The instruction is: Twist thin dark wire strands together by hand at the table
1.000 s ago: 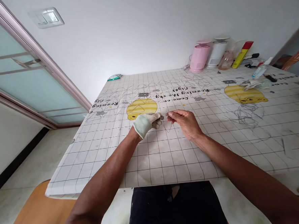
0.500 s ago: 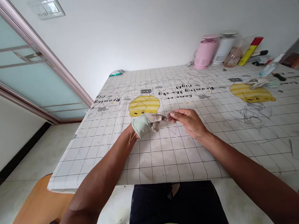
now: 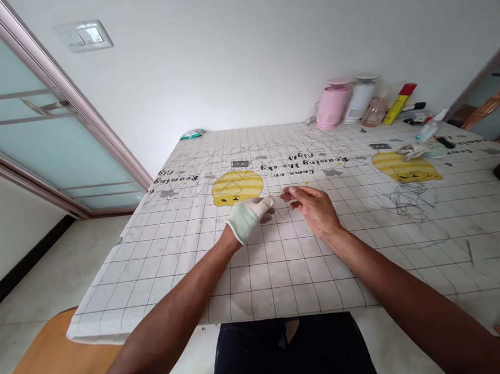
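My left hand (image 3: 252,215), in a pale knitted work glove, is closed in a pinch over the middle of the table. To its right, my bare right hand (image 3: 317,210) has thumb and forefinger pressed together. A thin wire (image 3: 282,215) runs between the two hands, sagging in a small V below the fingertips. Where its ends sit inside the fingers is hidden. Both hands hover just above the gridded tablecloth (image 3: 276,275), a small gap apart.
A tangle of loose thin wires (image 3: 407,203) lies to the right. Bent wire shapes (image 3: 231,150) stretch along the back. A pink cylindrical device (image 3: 332,107), a white one (image 3: 359,101), a spray bottle (image 3: 432,125) and a crumpled glove (image 3: 419,151) stand or lie at the back right.
The view has tilted up and shifted slightly. My hands have moved a little apart, and my left hand has turned so that its back faces up more.
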A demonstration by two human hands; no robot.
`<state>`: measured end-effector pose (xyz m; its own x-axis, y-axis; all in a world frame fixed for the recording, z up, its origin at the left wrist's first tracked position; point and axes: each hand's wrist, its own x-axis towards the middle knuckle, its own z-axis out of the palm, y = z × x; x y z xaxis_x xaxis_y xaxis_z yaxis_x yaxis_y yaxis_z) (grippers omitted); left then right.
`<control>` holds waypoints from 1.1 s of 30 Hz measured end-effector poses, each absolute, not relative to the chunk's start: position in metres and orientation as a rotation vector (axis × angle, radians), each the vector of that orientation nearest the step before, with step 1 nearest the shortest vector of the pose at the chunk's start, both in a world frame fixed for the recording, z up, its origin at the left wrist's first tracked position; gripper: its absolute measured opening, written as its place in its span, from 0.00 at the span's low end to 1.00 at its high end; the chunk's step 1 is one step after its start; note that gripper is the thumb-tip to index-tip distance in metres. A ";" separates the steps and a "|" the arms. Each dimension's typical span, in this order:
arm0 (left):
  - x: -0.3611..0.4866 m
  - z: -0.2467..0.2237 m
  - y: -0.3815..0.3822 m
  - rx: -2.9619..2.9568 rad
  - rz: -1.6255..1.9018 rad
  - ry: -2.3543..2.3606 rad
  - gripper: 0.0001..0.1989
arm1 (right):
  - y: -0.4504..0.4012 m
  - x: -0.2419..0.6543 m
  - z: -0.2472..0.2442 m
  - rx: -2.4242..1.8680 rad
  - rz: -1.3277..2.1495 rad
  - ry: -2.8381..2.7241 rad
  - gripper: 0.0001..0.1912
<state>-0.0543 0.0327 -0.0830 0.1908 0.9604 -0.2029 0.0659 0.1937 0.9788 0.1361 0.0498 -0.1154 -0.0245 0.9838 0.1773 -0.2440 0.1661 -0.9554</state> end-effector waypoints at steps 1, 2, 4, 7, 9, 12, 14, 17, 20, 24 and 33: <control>-0.050 -0.084 0.032 1.200 0.896 1.190 0.11 | 0.050 0.136 -0.116 -0.883 1.225 -1.128 0.14; -0.046 -0.086 0.031 1.209 0.907 1.202 0.09 | 0.050 0.136 -0.116 -0.888 1.225 -1.128 0.14; -0.041 -0.088 0.031 1.191 0.930 1.233 0.08 | 0.048 0.137 -0.114 -0.920 1.199 -1.182 0.14; -0.040 -0.090 0.032 1.191 0.954 1.282 0.11 | 0.046 0.142 -0.109 -1.029 1.000 -1.434 0.12; -0.045 -0.089 0.034 1.253 0.948 1.312 0.12 | 0.045 0.147 -0.105 -1.087 0.749 -1.653 0.09; -0.054 -0.089 0.036 1.402 0.868 1.427 0.14 | 0.045 0.154 -0.103 -1.064 0.491 -1.950 0.07; -0.058 -0.089 0.036 1.557 0.779 1.515 0.14 | 0.046 0.155 -0.106 -1.037 0.426 -2.114 0.08; -0.059 -0.093 0.036 1.738 0.701 1.570 0.13 | 0.048 0.153 -0.112 -1.071 0.255 -2.297 0.09; -0.059 -0.098 0.037 1.795 0.676 1.562 0.12 | 0.048 0.150 -0.118 -1.117 0.044 -2.442 0.13; -0.059 -0.099 0.036 1.762 0.662 1.587 0.13 | 0.048 0.150 -0.123 -1.094 -0.028 -2.474 0.14; -0.062 -0.097 0.039 1.596 0.661 1.505 0.11 | 0.042 0.149 -0.124 -1.114 0.251 -2.162 0.10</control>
